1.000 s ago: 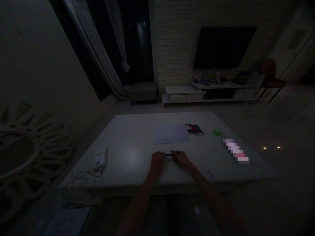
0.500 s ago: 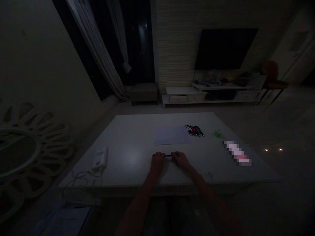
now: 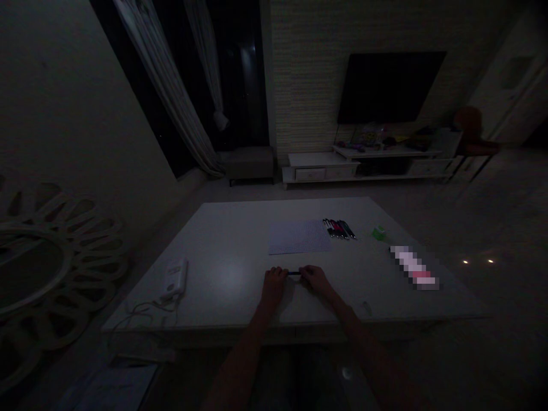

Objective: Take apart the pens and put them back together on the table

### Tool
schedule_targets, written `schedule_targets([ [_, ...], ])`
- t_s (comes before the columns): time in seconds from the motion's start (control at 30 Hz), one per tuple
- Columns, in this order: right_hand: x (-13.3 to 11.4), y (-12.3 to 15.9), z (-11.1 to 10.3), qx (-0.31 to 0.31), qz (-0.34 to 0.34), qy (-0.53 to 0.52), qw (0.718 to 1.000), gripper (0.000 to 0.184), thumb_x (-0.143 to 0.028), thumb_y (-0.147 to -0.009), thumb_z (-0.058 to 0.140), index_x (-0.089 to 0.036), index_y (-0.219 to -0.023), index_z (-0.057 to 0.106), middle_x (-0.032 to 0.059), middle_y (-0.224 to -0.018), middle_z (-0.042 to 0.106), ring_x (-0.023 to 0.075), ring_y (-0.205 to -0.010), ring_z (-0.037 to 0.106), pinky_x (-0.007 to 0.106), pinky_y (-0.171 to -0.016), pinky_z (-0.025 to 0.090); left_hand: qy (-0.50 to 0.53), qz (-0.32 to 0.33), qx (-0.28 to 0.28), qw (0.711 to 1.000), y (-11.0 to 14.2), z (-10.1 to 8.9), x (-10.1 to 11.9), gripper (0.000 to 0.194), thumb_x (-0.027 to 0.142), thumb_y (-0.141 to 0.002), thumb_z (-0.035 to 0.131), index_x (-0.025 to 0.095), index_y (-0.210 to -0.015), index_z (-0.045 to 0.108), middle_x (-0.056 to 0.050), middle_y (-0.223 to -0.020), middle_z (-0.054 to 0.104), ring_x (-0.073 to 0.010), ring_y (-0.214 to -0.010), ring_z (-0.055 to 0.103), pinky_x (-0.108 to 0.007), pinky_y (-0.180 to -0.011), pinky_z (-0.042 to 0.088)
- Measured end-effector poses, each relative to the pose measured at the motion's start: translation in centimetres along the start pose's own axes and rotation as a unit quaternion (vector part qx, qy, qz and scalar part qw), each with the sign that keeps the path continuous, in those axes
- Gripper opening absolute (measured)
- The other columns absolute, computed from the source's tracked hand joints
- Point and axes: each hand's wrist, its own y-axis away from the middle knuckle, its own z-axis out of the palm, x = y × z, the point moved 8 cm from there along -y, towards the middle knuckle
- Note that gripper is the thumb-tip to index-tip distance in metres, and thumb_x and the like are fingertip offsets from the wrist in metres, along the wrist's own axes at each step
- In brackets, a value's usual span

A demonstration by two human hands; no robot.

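Scarcely anything has shifted since the earlier frame: left hand (image 3: 274, 287) and right hand (image 3: 314, 279) still pinch a dark pen (image 3: 293, 273) by its ends, low over the white table (image 3: 226, 240), near its front edge, in front of a sheet of paper (image 3: 299, 237).

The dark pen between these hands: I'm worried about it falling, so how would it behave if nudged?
The dark pen looks thin and rigid, so it is probably stiff and light. Its slim, apparently round body would likely roll easily on the smooth white tabletop. Between the left hand and the right hand, it seems unlikely to bend.
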Motion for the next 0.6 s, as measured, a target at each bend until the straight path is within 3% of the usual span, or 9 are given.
schedule_targets([
  [0.1, -0.21, -0.05, -0.12, 0.009, -0.021, 0.002, 1.0, 0.037, -0.05, -0.066, 0.064, -0.015, -0.078, 0.062, 0.0033, -0.065, 0.063, 0.0115, -0.05, 0.052, 0.021, -0.044, 0.038, 0.001, -0.001, 0.004, 1.0, -0.01, -0.05, 0.03, 0.026, 0.008, -0.081, 0.049, 0.02, -0.102, 0.059, -0.007, -0.096, 0.059, -0.0211, -0.093, 0.052, -0.036, -0.081, 0.039],
  [0.23, 0.4, -0.13, 0.2, -0.007, 0.003, -0.002, 1.0, 0.041, -0.054, -0.073, 0.055, -0.014, -0.079, 0.062, 0.0022, -0.06, 0.061, 0.0105, -0.044, 0.048, 0.022, -0.041, 0.036, -0.004, -0.005, 0.0, 1.0, -0.06, -0.01, 0.04, 0.025, 0.008, -0.082, 0.048, 0.02, -0.102, 0.058, -0.006, -0.095, 0.059, -0.021, -0.093, 0.052, -0.035, -0.08, 0.039],
  [0.37, 0.03, -0.2, -0.04, 0.009, -0.025, 0.004, 1.0, 0.038, -0.049, -0.068, 0.062, -0.014, -0.082, 0.063, 0.0037, -0.067, 0.065, 0.0111, -0.049, 0.052, 0.022, -0.045, 0.039, -0.007, -0.002, -0.002, 1.0, -0.01, 0.08, -0.02, 0.024, 0.009, -0.082, 0.048, 0.02, -0.101, 0.058, -0.006, -0.095, 0.058, -0.0208, -0.093, 0.052, -0.035, -0.08, 0.039],
  [0.47, 0.31, -0.18, 0.17, -0.006, -0.001, 0.005, 1.0, 0.042, -0.054, -0.074, 0.053, -0.014, -0.076, 0.063, 0.0027, -0.057, 0.061, 0.0104, -0.043, 0.047, 0.021, -0.041, 0.035, -0.008, 0.0, -0.001, 1.0, 0.03, 0.17, -0.13, 0.023, 0.009, -0.083, 0.048, 0.02, -0.101, 0.058, -0.006, -0.095, 0.059, -0.0212, -0.093, 0.051, -0.036, -0.081, 0.039],
  [0.6, -0.11, -0.08, 0.07, -0.004, -0.025, -0.003, 1.0, 0.041, -0.053, -0.069, 0.062, -0.014, -0.081, 0.063, 0.0038, -0.066, 0.064, 0.0105, -0.048, 0.051, 0.021, -0.043, 0.037, -0.007, -0.002, -0.005, 1.0, 0.04, 0.23, -0.18, 0.026, 0.008, -0.082, 0.048, 0.02, -0.103, 0.057, -0.006, -0.098, 0.059, -0.0211, -0.095, 0.05, -0.035, -0.081, 0.038],
])
